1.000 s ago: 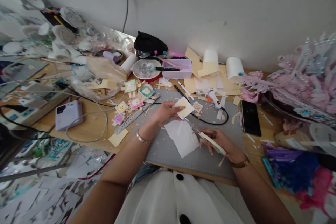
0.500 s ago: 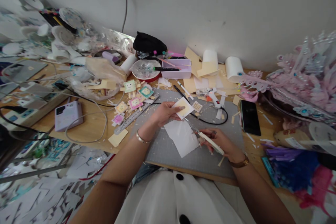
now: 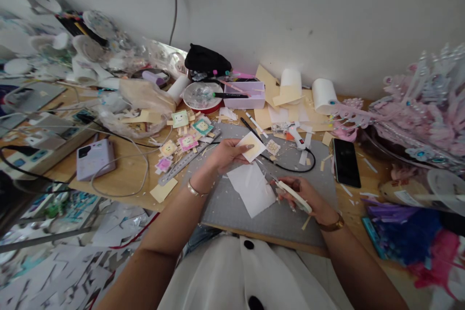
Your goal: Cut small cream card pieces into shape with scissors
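My left hand (image 3: 225, 154) pinches a small cream paper square (image 3: 251, 146) above the grey cutting mat (image 3: 232, 208). My right hand (image 3: 303, 196) is closed around white-handled scissors (image 3: 290, 193), whose blades point up-left toward the square's lower edge. A loose white paper sheet (image 3: 252, 189) lies on the mat between my hands. Both wrists carry bracelets.
A black phone (image 3: 345, 162) lies right of the mat, a lilac device (image 3: 95, 157) with a cable to the left. Small face cut-outs (image 3: 187, 131) and a metal ruler (image 3: 189, 159) sit left of the mat. Paper rolls (image 3: 324, 95), a lilac box (image 3: 244, 94) and a glue gun (image 3: 297, 136) stand behind.
The cream square has lifted slightly away from the scissor blades. My right hand and the scissors have barely shifted.
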`<action>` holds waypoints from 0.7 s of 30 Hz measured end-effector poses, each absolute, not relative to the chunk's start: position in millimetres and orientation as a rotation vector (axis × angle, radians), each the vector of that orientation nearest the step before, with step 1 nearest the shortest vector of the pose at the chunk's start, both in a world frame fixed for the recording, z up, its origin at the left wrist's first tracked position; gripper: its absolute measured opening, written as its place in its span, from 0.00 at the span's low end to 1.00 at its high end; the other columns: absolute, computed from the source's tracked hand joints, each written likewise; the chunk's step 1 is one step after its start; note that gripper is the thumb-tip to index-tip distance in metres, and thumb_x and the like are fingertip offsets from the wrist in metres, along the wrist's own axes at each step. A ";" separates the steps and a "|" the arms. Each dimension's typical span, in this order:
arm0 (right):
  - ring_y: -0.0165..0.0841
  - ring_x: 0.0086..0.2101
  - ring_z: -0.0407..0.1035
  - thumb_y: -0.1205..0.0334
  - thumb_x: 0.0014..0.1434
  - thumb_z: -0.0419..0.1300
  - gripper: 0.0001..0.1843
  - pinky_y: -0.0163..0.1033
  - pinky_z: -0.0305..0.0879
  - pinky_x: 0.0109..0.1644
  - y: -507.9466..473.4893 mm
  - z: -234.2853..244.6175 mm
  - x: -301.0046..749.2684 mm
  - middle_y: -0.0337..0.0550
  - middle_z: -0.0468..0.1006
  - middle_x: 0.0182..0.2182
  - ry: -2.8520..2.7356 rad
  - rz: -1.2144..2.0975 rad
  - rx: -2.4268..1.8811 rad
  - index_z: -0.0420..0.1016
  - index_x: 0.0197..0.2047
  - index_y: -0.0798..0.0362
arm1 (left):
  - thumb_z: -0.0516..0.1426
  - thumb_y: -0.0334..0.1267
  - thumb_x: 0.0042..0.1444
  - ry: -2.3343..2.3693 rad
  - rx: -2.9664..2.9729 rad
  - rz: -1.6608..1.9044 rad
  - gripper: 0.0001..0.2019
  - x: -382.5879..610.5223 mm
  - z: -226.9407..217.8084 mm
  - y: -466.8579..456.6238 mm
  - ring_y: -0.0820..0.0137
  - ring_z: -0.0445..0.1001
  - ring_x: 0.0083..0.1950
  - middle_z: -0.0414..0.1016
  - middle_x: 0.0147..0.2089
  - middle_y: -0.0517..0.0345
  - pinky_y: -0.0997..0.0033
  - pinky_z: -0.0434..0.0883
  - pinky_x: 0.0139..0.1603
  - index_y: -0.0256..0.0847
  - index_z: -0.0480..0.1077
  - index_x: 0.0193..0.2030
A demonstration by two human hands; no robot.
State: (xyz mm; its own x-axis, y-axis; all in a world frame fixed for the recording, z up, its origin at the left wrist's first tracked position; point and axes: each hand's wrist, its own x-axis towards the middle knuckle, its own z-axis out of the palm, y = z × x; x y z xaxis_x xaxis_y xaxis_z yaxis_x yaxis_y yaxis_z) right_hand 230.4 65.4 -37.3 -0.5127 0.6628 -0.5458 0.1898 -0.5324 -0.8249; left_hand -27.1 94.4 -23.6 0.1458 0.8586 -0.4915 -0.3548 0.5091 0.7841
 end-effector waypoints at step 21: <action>0.21 0.16 0.63 0.58 0.37 0.75 0.26 0.29 0.63 0.15 64.1 -39.2 227.8 0.47 0.81 0.38 -1.298 2.083 -1.325 0.79 0.41 0.55 | 0.66 0.33 0.49 1.039 0.526 0.958 0.06 -29.5 -22.7 94.3 0.72 0.76 0.26 0.80 0.30 0.50 0.72 0.77 0.31 0.30 0.77 0.32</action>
